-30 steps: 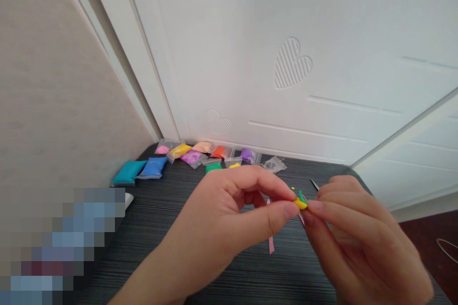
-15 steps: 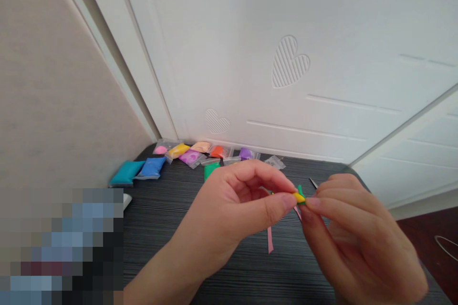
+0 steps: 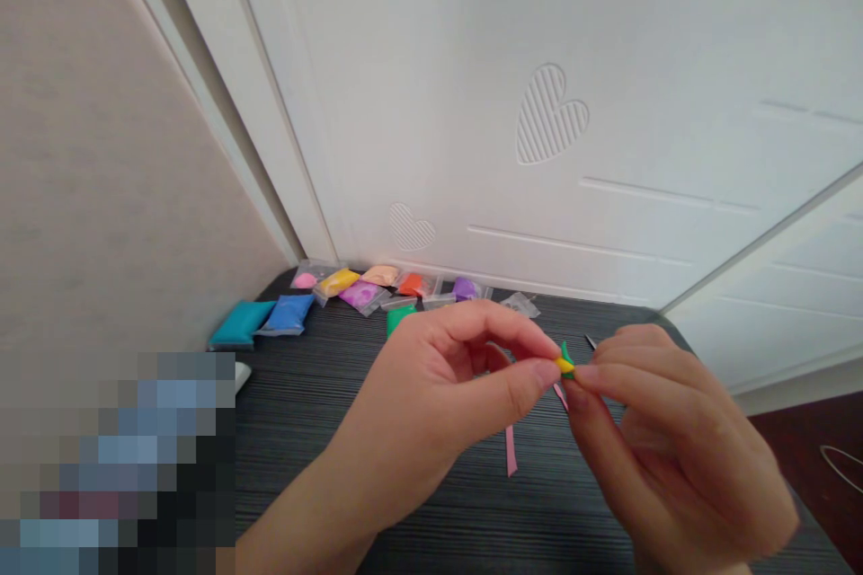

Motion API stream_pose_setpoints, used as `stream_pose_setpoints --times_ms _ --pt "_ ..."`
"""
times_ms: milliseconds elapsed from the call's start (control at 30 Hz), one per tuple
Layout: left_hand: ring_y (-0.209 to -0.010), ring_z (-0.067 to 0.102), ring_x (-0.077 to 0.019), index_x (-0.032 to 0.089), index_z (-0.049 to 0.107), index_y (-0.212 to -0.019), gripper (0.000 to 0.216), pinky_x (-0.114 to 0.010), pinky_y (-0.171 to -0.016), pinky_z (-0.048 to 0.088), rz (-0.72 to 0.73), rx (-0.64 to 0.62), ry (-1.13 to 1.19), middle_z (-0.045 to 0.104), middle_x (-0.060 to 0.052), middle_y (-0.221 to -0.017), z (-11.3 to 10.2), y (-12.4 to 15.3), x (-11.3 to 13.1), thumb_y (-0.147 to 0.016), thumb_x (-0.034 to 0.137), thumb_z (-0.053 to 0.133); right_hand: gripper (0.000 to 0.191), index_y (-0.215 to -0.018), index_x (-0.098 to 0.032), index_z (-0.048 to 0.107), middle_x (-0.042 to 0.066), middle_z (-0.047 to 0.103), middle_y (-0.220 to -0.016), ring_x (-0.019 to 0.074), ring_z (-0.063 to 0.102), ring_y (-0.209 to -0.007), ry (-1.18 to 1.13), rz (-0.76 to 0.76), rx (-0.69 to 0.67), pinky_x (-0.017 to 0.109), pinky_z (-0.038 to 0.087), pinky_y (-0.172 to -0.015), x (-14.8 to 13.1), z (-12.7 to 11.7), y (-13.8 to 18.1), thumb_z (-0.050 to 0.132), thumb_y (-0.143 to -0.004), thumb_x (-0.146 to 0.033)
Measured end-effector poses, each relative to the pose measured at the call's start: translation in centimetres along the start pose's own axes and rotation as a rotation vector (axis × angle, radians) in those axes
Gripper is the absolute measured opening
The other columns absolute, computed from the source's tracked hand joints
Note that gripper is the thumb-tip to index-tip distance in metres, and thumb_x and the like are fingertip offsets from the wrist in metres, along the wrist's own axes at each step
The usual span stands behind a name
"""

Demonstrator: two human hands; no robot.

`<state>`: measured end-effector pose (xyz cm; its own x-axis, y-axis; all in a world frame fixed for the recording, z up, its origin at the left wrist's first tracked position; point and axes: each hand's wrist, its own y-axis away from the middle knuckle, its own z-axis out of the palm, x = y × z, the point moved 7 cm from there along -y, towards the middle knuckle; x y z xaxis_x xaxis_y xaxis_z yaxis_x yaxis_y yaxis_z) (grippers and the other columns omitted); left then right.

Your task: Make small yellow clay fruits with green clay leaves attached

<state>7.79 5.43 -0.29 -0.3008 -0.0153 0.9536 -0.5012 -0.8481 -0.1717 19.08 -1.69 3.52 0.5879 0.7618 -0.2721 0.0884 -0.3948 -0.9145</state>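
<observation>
Between my two hands is a small yellow and green clay piece (image 3: 565,366), with a green tip sticking up behind its yellow part. My left hand (image 3: 458,395) pinches it from the left between thumb and forefinger. From the right, my right hand (image 3: 680,440) has thumb and forefinger closed on its other end. The fingertips cover much of the piece. Below the hands, a flat pink tool (image 3: 511,451) lies on the dark table, partly hidden. A thin pointed metal tip (image 3: 591,341) shows beside my right hand.
Bags of coloured clay line the back of the dark table (image 3: 297,413): teal (image 3: 243,323), blue (image 3: 289,314), yellow (image 3: 338,282), orange (image 3: 411,285), purple (image 3: 465,288) and green (image 3: 400,316) among them. Behind rises a white panel (image 3: 418,90) with heart reliefs. A blurred patch covers the lower left.
Both hands keep their pinch on the clay piece, which has tilted slightly and sits a little higher. The whole view has shifted slightly.
</observation>
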Motion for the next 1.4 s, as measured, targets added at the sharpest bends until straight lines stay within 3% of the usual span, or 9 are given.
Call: stream_pose_setpoints --times_ms 700,1133,1400 --pt "-0.076 0.057 -0.0078 0.024 0.067 -0.078 0.010 -0.017 -0.071 0.047 0.060 0.035 -0.059 0.064 0.003 -0.080 -0.1 0.1 0.4 -0.072 0.016 0.065 0.040 -0.093 -0.012 0.062 0.003 0.060 -0.076 0.0147 0.054 -0.068 -0.037 0.074 -0.009 0.033 0.046 -0.054 0.5 0.0 0.0 0.062 -0.059 0.008" --pt "-0.076 0.057 -0.0093 0.023 0.066 -0.078 0.007 -0.018 -0.070 0.048 0.053 0.028 -0.105 0.064 0.002 -0.080 0.0 0.0 0.8 -0.072 0.019 0.065 0.026 -0.091 -0.020 0.061 0.000 0.059 -0.070 0.0133 0.054 -0.065 -0.019 0.140 0.078 0.029 0.045 -0.053 0.7 0.0 0.0 0.058 -0.071 -0.004" --pt "-0.077 0.057 -0.0103 0.022 0.066 -0.077 0.006 -0.019 -0.070 0.048 0.045 0.022 -0.082 0.064 0.001 -0.080 0.1 0.1 1.1 -0.072 0.018 0.065 0.025 -0.088 -0.019 0.062 0.001 0.059 -0.071 0.0139 0.054 -0.065 -0.034 0.151 0.067 0.030 0.044 -0.053 0.6 0.0 -0.1 0.058 -0.070 -0.003"
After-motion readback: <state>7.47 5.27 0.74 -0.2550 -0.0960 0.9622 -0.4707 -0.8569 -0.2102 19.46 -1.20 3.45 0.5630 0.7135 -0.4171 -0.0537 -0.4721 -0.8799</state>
